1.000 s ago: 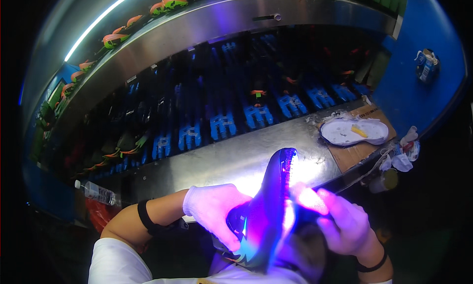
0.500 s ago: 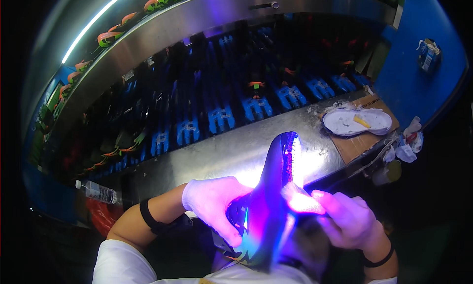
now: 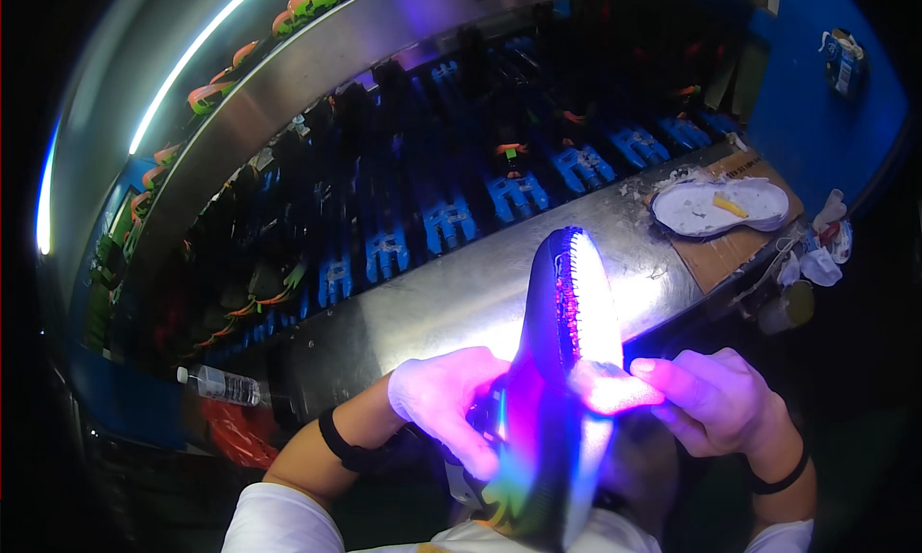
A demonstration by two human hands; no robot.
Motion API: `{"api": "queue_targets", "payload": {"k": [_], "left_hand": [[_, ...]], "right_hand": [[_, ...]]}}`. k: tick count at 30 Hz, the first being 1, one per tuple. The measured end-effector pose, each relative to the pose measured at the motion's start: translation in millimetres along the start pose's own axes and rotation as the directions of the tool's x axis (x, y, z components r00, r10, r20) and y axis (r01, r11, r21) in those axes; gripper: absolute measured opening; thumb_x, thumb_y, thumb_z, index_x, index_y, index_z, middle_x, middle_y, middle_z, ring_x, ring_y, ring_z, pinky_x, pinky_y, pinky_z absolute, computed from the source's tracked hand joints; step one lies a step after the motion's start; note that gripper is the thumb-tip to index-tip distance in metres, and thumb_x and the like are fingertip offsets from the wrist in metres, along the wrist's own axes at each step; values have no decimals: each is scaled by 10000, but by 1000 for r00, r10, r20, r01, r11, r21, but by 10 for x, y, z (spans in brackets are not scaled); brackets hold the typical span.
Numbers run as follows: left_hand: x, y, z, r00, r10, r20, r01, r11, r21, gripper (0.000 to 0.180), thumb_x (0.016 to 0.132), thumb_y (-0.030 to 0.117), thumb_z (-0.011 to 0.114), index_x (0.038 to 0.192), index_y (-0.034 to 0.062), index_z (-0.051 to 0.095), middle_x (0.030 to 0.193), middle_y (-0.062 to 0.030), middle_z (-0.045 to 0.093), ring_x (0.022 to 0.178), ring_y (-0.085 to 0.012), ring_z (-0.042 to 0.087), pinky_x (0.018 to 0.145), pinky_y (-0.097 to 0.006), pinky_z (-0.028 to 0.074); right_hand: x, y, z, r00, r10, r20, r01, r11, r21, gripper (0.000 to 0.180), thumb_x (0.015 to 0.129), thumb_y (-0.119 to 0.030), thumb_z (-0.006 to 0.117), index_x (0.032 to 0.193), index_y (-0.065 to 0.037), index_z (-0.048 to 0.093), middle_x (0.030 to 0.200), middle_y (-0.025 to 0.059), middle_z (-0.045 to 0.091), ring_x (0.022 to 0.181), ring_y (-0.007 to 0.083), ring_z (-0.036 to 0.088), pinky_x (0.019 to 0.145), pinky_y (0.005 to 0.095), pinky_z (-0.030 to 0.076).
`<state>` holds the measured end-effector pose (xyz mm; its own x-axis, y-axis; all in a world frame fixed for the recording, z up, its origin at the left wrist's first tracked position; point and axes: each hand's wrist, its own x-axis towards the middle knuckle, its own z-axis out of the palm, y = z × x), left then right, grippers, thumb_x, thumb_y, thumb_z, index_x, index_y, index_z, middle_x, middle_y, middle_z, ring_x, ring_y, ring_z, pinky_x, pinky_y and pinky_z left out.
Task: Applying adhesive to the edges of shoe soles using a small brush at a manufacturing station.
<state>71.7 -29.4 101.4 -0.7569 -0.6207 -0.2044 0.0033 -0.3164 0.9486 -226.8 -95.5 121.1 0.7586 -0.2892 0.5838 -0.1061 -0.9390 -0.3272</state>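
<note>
In violet light I hold a dark shoe upper (image 3: 545,337) with its toe pointing away from me. White stitches run round the edge of its underside, which faces right. My left hand (image 3: 447,395), in a pale glove, is closed round the heel side; some of its fingers are hidden behind the shoe. My right hand (image 3: 715,399) pinches a short, pale brush-like piece (image 3: 615,390), its tip against the underside. Glare blurs the detail of that piece, so I cannot tell bristles from sponge.
Ahead lies a metal ledge (image 3: 413,308) beside a dark conveyor with blue holders (image 3: 449,225). A white sole-shaped tray (image 3: 691,210) with a yellow piece rests on cardboard (image 3: 715,265) at right. A plastic bottle (image 3: 226,385) and red bag (image 3: 245,433) are at left.
The view has shifted, so the surroundings appear further left or right than before. The brush-like piece stays against the underside; both hands keep their hold.
</note>
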Motion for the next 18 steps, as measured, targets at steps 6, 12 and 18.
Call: {"api": "queue_targets", "payload": {"k": [6,12,18], "left_hand": [[-11,-58,-13,985,174,14,-173,984,-41,723,634,270,898,1221,-9,582,1093,-79,666,999,-157,611,887,-292,473],[-2,-14,41,967,254,-34,-255,966,-31,817,651,311,881,1302,-28,523,1284,-137,575,1206,-224,515,1043,-366,374],[12,-173,-20,950,310,-25,-311,943,-121,800,645,310,884,1280,-25,533,1293,-135,566,1177,-220,533,1026,-362,390]], "right_hand": [[6,33,12,996,16,93,-22,998,65,468,738,-68,701,1186,2,586,657,37,528,473,184,530,410,306,403],[-56,35,120,998,29,59,-37,989,146,446,748,-72,684,1178,8,601,666,49,546,478,191,539,423,307,430],[-191,-1,236,996,63,65,-76,968,239,432,768,-77,669,1184,14,602,676,52,561,480,198,550,430,312,443]]}}
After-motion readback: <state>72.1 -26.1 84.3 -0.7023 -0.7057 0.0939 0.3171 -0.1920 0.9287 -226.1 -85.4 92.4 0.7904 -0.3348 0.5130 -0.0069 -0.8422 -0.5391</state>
